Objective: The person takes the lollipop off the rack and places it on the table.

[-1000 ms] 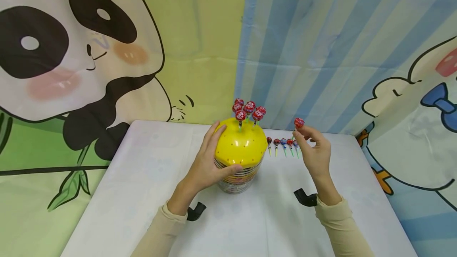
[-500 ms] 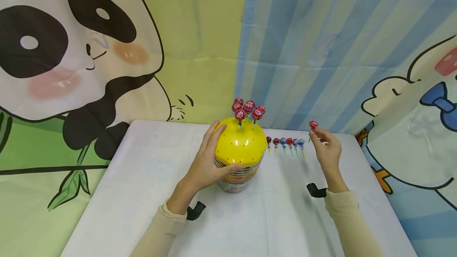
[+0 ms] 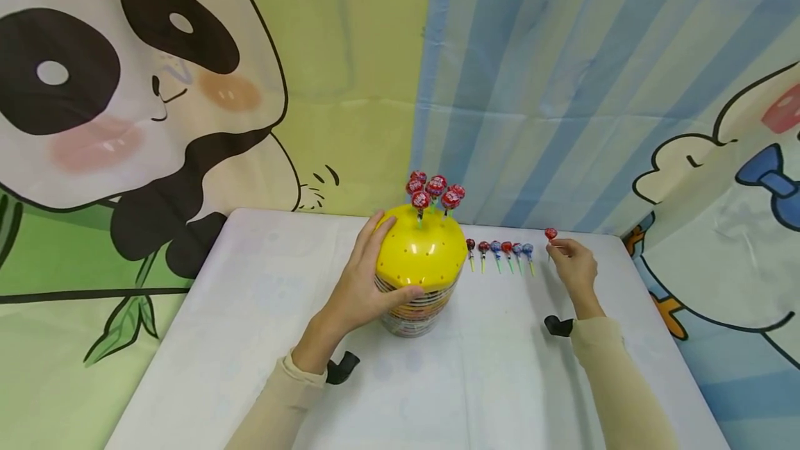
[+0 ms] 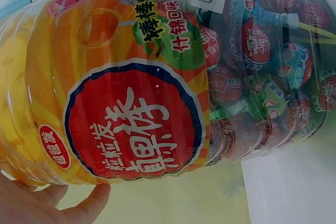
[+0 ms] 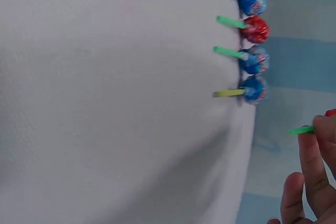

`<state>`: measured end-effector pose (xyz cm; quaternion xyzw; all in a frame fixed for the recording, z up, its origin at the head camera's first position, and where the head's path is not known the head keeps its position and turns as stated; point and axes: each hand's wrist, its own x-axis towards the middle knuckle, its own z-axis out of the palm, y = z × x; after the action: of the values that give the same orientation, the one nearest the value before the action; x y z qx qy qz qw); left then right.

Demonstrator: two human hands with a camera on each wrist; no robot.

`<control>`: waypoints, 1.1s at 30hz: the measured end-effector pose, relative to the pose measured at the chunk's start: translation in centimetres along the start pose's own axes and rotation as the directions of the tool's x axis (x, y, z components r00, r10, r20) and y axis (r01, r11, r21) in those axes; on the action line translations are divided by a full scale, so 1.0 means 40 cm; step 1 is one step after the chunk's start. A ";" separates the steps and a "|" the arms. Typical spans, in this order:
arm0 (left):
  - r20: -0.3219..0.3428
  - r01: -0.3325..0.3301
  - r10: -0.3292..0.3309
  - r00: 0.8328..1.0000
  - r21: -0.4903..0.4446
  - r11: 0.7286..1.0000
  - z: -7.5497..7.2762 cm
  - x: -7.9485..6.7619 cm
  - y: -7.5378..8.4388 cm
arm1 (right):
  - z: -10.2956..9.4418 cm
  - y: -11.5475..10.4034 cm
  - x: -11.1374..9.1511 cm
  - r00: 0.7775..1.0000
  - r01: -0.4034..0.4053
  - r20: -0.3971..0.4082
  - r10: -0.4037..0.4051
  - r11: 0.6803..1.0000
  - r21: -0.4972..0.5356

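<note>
My left hand (image 3: 356,294) grips the yellow dome lid (image 3: 425,252) of a clear jar (image 3: 414,321), thumb in front and fingers around the left side. Wrapped lollipops show through the wall of the jar (image 4: 257,77) in the left wrist view. Several red lollipops (image 3: 436,186) stand upright in holes at the lid's top. With thumb and fingertips, my right hand (image 3: 575,271) pinches a red lollipop (image 3: 551,233), head up, right of the row. In the right wrist view, that lollipop's green stick (image 5: 301,130) pokes out from the fingers; its head is mostly hidden.
A row of red and blue lollipops (image 3: 507,248) lies along the white table's (image 3: 500,367) back edge, between the jar and my right hand, sticks toward me. Printed cloth (image 3: 350,89) hangs directly behind the table. Black wrist pieces (image 3: 558,326) stick out from both wrists.
My right hand has carried the red lollipop rightward from above the row's end, then lowered it toward the table. The left hand and the jar stay in place.
</note>
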<state>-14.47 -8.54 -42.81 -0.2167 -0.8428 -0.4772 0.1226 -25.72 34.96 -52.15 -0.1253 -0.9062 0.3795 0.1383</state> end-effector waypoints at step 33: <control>-0.004 -0.007 0.007 1.000 -0.003 1.000 -0.001 -0.002 0.000 | 0.034 0.028 0.010 0.982 -0.050 0.168 0.090 0.973 -0.225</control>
<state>-14.42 -8.60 -42.81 -0.2191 -0.8410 -0.4784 0.1258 -26.44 34.97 -53.82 -0.1375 -0.9462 0.2913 0.0289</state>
